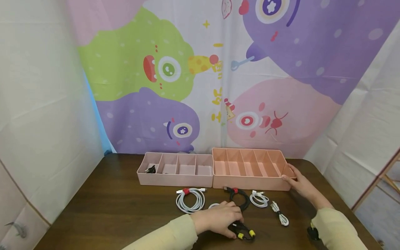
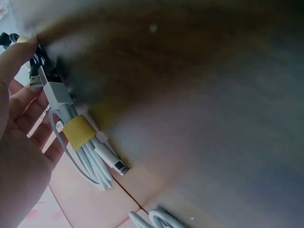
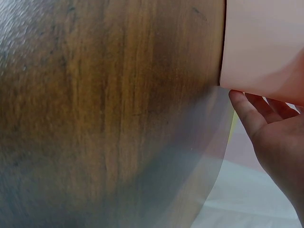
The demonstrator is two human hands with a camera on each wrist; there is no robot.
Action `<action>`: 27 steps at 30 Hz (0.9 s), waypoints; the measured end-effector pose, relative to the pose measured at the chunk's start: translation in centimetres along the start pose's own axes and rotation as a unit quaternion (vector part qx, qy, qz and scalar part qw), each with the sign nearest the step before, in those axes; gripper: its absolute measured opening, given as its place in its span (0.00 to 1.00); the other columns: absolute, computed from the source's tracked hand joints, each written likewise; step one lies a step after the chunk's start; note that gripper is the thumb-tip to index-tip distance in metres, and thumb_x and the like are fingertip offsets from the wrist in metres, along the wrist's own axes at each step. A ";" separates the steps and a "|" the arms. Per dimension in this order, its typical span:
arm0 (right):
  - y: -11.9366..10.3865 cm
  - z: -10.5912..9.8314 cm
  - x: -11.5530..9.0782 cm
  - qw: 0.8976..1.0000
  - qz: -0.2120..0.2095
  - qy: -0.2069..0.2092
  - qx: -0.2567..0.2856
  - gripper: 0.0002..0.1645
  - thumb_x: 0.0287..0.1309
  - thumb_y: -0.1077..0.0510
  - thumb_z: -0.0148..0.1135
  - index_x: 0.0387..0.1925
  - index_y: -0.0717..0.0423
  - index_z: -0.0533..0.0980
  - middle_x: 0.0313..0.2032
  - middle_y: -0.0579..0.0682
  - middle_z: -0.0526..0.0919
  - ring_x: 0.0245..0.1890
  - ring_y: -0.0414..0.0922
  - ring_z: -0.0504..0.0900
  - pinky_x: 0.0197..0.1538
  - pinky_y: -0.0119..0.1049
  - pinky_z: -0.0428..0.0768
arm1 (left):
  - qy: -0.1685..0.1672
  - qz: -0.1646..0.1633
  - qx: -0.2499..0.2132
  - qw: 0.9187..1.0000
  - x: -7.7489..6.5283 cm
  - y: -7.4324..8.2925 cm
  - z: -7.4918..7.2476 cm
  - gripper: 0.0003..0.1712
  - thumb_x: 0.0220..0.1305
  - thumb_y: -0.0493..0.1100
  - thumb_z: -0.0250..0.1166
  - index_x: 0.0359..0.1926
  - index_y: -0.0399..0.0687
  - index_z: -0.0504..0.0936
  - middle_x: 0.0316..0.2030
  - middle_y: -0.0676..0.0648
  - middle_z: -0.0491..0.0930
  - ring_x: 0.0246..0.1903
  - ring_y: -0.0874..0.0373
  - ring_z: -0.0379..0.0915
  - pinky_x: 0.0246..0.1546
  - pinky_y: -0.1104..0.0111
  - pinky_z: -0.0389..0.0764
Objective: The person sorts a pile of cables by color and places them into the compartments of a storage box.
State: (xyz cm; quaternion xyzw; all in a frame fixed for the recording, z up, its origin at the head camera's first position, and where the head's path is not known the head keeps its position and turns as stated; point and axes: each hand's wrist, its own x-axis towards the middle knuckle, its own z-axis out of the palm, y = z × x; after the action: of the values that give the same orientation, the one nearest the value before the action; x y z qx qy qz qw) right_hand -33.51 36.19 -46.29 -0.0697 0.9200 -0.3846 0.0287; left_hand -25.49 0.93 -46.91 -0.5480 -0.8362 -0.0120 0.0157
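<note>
Worktop (image 1: 109, 208), dark brown, wood-grained. Near centre: yellow-tied black cable (image 1: 249, 238), partly beneath left hand (image 1: 220, 218); whether pinched, cannot tell. Farther right: right hand (image 1: 302, 184), fingers extended, touching right end of peach divided box (image 1: 250, 183). Far: cartoon-printed curtain (image 1: 206, 83), pale fabric hangings (image 1: 47, 86) left and right.

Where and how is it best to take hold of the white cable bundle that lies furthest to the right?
I would pinch the white cable bundle at its middle, by the dark tie, coming from above. It lies flat and slanted, long and narrow, with nothing on top, so a pinch across its width should hold the strands together.
</note>
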 end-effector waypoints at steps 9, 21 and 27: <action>0.0 0.0 0.0 1.000 0.003 -0.003 0.004 0.49 0.67 0.43 0.49 0.72 0.64 0.36 0.65 0.78 0.48 0.60 0.71 0.63 0.53 0.59 0.74 | -0.002 0.001 0.007 1.000 0.2 -0.1 0.5 0.23 0.51 0.62 0.69 0.47 0.61 0.79 0.43 0.62 0.75 0.45 0.68 0.65 0.41 0.78 0.65; -0.2 -0.1 0.0 1.000 -0.004 0.000 0.012 0.48 0.68 0.44 0.49 0.72 0.64 0.37 0.65 0.79 0.49 0.59 0.71 0.64 0.53 0.58 0.74 | 0.013 0.004 0.042 0.999 0.4 0.0 0.3 0.24 0.46 0.60 0.71 0.44 0.62 0.79 0.40 0.63 0.75 0.45 0.68 0.66 0.42 0.76 0.66; -0.3 0.0 -0.1 1.000 0.000 -0.002 0.012 0.48 0.68 0.44 0.49 0.72 0.65 0.36 0.65 0.79 0.49 0.60 0.72 0.64 0.53 0.59 0.74 | 0.027 0.003 0.070 0.997 0.1 0.2 0.2 0.25 0.43 0.60 0.72 0.45 0.63 0.78 0.40 0.63 0.76 0.43 0.67 0.67 0.41 0.76 0.67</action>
State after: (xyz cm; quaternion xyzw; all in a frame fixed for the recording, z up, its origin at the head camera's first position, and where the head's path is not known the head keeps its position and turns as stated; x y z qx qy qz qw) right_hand -33.36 35.99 -46.08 -0.0701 0.9153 -0.3955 0.0310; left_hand -25.35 1.10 -47.14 -0.5474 -0.8327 0.0319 0.0769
